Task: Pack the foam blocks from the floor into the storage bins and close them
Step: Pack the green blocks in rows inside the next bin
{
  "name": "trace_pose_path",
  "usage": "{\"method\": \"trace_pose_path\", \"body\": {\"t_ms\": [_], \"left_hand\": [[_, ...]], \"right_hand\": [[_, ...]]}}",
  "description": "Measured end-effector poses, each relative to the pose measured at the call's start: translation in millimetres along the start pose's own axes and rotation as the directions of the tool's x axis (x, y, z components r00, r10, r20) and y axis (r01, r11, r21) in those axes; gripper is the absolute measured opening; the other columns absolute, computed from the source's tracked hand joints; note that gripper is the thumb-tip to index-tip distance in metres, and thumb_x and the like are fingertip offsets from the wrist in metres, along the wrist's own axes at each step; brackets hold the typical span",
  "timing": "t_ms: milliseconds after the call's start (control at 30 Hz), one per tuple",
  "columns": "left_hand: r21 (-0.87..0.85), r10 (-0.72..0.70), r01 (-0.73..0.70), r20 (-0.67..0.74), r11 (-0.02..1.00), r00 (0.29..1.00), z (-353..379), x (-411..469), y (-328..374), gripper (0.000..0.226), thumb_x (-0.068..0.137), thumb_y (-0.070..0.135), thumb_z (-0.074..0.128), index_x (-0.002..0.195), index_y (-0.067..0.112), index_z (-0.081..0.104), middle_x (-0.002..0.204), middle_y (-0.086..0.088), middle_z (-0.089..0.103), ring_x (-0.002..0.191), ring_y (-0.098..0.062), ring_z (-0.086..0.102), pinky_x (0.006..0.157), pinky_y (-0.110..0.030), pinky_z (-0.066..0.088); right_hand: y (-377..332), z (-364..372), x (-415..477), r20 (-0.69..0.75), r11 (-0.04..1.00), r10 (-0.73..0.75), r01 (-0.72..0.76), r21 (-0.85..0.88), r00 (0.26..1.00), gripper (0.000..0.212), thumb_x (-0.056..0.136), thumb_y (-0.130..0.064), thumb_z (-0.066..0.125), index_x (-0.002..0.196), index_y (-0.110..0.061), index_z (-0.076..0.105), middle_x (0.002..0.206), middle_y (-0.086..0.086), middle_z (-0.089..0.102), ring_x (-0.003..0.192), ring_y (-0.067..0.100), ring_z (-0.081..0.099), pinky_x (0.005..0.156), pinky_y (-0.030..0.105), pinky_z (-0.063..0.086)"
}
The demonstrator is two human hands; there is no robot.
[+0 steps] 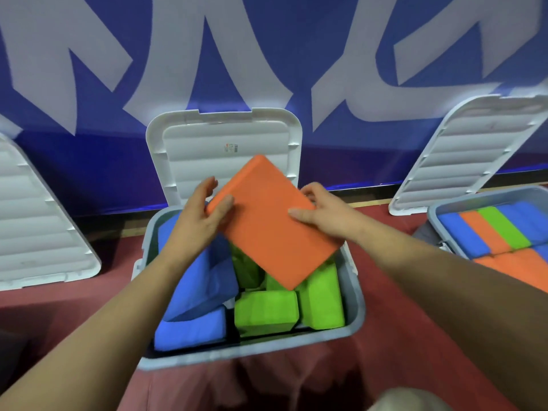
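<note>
both hands (201,215) (318,213) grip a flat orange foam block (272,223) — smooth, rectangular.

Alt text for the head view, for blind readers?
A left hand and right hand hold an orange foam block tilted over a grey bin of blue blocks and green blocks. Its white lid stands open; another filled bin sits at right.

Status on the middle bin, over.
Left hand and right hand grip orange block, tilted over middle bin. Blue blocks and green blocks jumbled beneath, may crowd it. Lid up.
</note>
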State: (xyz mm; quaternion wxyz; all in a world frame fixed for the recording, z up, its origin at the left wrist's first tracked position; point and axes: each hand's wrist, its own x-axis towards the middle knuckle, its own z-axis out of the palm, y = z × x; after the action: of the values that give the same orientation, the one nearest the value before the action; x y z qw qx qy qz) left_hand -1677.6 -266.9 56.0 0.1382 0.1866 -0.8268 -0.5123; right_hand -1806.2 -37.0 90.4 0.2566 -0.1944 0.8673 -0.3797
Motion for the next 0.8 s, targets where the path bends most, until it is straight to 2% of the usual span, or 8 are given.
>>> {"method": "trace_pose_path", "body": {"t_ms": [100, 200, 300, 367, 433, 567, 667, 800], "left_hand": [[0.106, -0.016, 0.023, -0.06, 0.994, 0.998, 10, -3, -5, 0.061, 0.094, 0.054, 0.054, 0.141, 0.016, 0.045, 0.138, 0.001, 0.053, 0.127, -0.015, 0.048, 0.102, -0.025, 0.034], [0.338, -0.026, 0.073, -0.141, 0.938, 0.99, 17, -12, -29, 0.057, 0.091, 0.044, 0.058, 0.13, 0.003, 0.053, 0.129, -0.019, 0.057, 0.123, -0.035, 0.049, 0.104, -0.042, 0.037], [0.484, -0.122, 0.235, -0.253, 0.843, 0.96, 16, -26, -56, 0.058, 0.088, 0.036, 0.065, 0.133, 0.002, 0.05, 0.134, -0.025, 0.048, 0.127, -0.041, 0.042, 0.105, -0.051, 0.035], [0.463, -0.253, 0.364, -0.285, 0.808, 0.924, 17, -35, -68, 0.07, 0.087, 0.045, 0.065, 0.14, 0.006, 0.042, 0.14, -0.027, 0.04, 0.131, -0.043, 0.037, 0.107, -0.054, 0.033], [0.372, -0.352, 0.429, -0.258, 0.823, 0.9, 20, -39, -74, 0.083, 0.086, 0.056, 0.062, 0.146, 0.007, 0.031, 0.144, -0.028, 0.034, 0.134, -0.043, 0.033, 0.109, -0.054, 0.032], [0.393, -0.295, 0.381, -0.264, 0.837, 0.918, 18, -45, -91, 0.076, 0.089, 0.065, 0.048, 0.134, 0.004, 0.046, 0.132, -0.025, 0.048, 0.126, -0.039, 0.042, 0.106, -0.049, 0.035], [0.323, -0.234, 0.326, -0.291, 0.889, 0.928, 8, -52, -100, 0.044, 0.096, 0.044, 0.051, 0.13, 0.017, 0.056, 0.132, -0.02, 0.05, 0.125, -0.034, 0.043, 0.107, -0.043, 0.033], [0.185, -0.523, 0.582, -0.289, 0.792, 0.802, -7, -52, -104, 0.079, 0.083, 0.061, 0.064, 0.144, 0.017, 0.04, 0.138, -0.019, 0.048, 0.125, -0.038, 0.047, 0.104, -0.047, 0.039]], "right_hand": [[11, -24, -10, -0.031, 0.955, 0.202, -0.19, 0.23, 0.979, 0.036, 0.088, -0.041, 0.069, 0.107, -0.015, 0.055, 0.096, 0.001, 0.067, 0.075, 0.013, 0.067, 0.058, 0.025, 0.047], [42, -31, -21, -0.05, 0.898, 0.359, -0.33, 0.292, 0.932, 0.032, 0.093, -0.036, 0.064, 0.107, -0.008, 0.058, 0.075, 0.002, 0.062, 0.044, 0.004, 0.06, 0.039, 0.013, 0.039], [81, -19, -30, 0.011, 0.811, 0.51, -0.485, 0.326, 0.86, 0.036, 0.097, -0.032, 0.058, 0.121, -0.004, 0.059, 0.093, 0.008, 0.069, 0.077, 0.019, 0.068, 0.07, 0.028, 0.053], [98, -6, -31, -0.025, 0.792, 0.559, -0.525, 0.31, 0.829, 0.046, 0.1, -0.033, 0.051, 0.13, 0.001, 0.054, 0.112, 0.014, 0.068, 0.1, 0.03, 0.065, 0.089, 0.038, 0.051], [102, 5, -29, -0.106, 0.824, 0.55, -0.518, 0.228, 0.828, 0.056, 0.102, -0.039, 0.042, 0.135, 0.006, 0.049, 0.131, 0.021, 0.059, 0.119, 0.034, 0.057, 0.099, 0.036, 0.043], [94, 13, -18, -0.255, 0.871, 0.49, -0.483, 0.092, 0.834, 0.055, 0.101, -0.034, 0.039, 0.137, 0.007, 0.038, 0.14, 0.028, 0.047, 0.129, 0.039, 0.047, 0.101, 0.035, 0.037], [93, 12, -12, -0.313, 0.889, 0.428, -0.458, -0.025, 0.848, 0.05, 0.099, -0.029, 0.041, 0.134, 0.006, 0.036, 0.137, 0.029, 0.049, 0.127, 0.04, 0.048, 0.098, 0.036, 0.038], [89, 10, -8, -0.332, 0.905, 0.383, -0.422, -0.054, 0.862, 0.062, 0.095, -0.041, 0.051, 0.134, 0.004, 0.036, 0.136, 0.025, 0.05, 0.125, 0.039, 0.05, 0.097, 0.038, 0.041]]}}
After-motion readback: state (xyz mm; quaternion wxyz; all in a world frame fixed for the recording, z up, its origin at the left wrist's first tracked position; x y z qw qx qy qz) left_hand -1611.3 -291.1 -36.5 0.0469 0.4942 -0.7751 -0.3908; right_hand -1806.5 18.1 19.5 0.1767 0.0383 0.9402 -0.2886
